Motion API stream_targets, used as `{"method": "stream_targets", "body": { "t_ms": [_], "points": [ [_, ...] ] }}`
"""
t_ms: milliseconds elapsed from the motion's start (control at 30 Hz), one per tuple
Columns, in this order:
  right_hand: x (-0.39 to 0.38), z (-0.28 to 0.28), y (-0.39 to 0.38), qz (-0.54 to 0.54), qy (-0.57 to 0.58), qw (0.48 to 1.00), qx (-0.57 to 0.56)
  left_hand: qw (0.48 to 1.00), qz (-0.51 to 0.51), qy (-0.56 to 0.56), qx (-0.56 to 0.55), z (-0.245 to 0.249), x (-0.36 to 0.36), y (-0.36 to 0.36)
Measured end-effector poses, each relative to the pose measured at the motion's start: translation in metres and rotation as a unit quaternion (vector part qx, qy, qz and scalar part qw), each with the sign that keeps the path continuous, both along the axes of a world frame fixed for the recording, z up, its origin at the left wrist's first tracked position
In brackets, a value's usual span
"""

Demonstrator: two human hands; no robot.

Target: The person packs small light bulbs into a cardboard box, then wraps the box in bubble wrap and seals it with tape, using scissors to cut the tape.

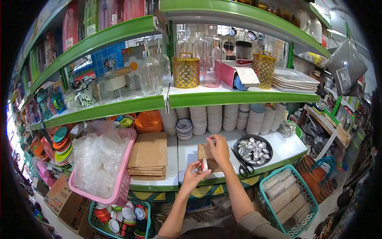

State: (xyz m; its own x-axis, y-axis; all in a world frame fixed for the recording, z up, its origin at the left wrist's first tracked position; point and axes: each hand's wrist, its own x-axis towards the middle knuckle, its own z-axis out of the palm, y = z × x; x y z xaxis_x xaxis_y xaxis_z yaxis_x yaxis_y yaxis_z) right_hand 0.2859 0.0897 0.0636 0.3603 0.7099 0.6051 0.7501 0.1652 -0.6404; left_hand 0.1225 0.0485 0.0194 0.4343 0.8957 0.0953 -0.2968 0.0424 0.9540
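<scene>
My left hand point(192, 175) is closed around a small roll of tape point(204, 164), held upright on its edge between thumb and fingers. Just above it, my right hand point(219, 150) has its fingers bent together over a piece of brown cardboard point(204, 151) on the white shelf. Whether a strip of tape is between those fingers is too small to make out. Part of the cardboard is hidden behind my right hand and wrist. Black-handled scissors point(246, 170) lie to the right of my hands, beside a dark bowl point(271, 153) of silver foil-like pieces.
Flat cardboard pieces point(149, 149) are stacked at left, beside a pink basket point(126, 159) of bubble wrap. Stacks of white bowls point(198, 119) line the shelf's back. A teal basket point(312, 199) of wrapped bundles stands low right. Glass bottles point(150, 73) stand above the green shelf edge point(242, 98).
</scene>
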Motion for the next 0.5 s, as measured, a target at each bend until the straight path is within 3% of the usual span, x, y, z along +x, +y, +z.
{"method": "stream_targets", "body": {
  "t_ms": [100, 233, 400, 500],
  "points": [
    [0.007, 0.006, -0.022, -0.066, -0.015, 0.994, 0.085, 1.000, 0.001, 0.006, -0.002, 0.005, 0.000, -0.001],
    [0.027, -0.007, -0.052, -0.113, -0.017, 0.991, 0.074, 1.000, 0.001, -0.011, -0.006, 0.005, 0.001, 0.002],
    [0.053, -0.041, -0.093, -0.224, -0.089, 0.958, -0.158, 0.999, 0.010, 0.039, 0.032, 0.001, -0.001, 0.008],
    [0.060, -0.055, -0.106, -0.254, -0.095, 0.944, -0.186, 0.999, 0.010, 0.037, 0.038, 0.003, -0.003, 0.010]
  ]
}}
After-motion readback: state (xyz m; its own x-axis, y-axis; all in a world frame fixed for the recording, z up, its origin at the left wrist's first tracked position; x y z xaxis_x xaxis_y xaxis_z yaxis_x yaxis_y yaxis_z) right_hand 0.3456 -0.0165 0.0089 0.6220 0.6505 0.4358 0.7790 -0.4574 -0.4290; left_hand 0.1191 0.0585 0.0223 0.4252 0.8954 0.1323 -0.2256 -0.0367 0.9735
